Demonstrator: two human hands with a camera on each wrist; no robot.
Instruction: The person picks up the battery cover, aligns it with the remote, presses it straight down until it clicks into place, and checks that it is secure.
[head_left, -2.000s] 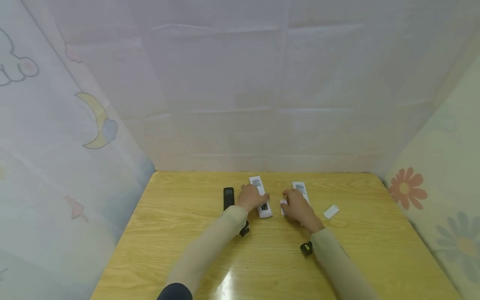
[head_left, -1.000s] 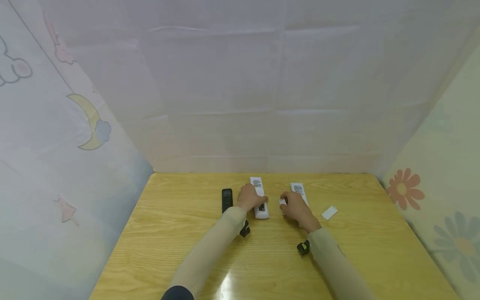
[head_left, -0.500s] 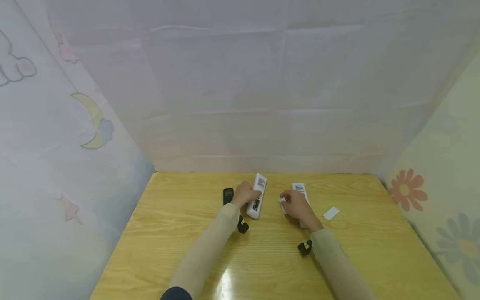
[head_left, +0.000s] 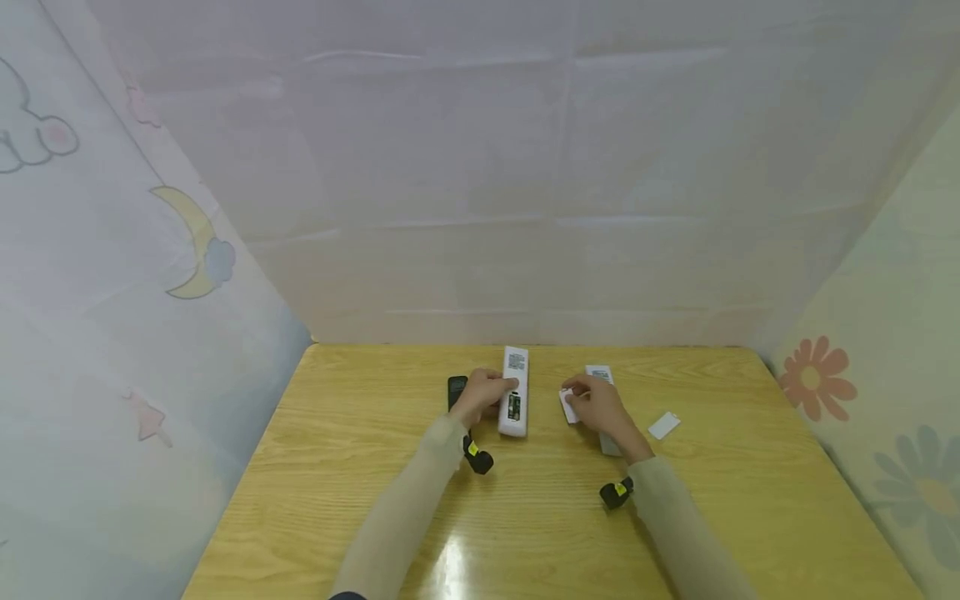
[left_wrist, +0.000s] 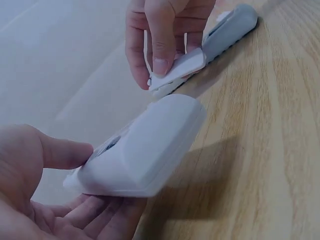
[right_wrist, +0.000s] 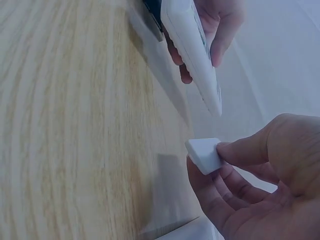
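Observation:
My left hand [head_left: 480,397] grips a white remote control [head_left: 514,375], thumb on its back and fingers underneath. Its battery compartment [head_left: 513,407] is uncovered. In the left wrist view the remote [left_wrist: 145,145] is raised off the wood, casting a shadow below it. My right hand [head_left: 602,408] pinches a small white battery cover [head_left: 568,407] between thumb and fingers, apart from the remote. The right wrist view shows this cover [right_wrist: 204,155] near the remote's lower end. A second white remote [head_left: 600,373] lies partly hidden beneath my right hand.
A black remote [head_left: 457,388] lies left of the held one, partly behind my left hand. Another white battery cover [head_left: 663,426] rests on the wooden table [head_left: 555,533] at the right. Printed cloth hangs behind and at both sides.
My left hand has taken the white remote up off the table and turned it, uncovering more of its battery compartment. My right hand has raised and tilted the battery cover.

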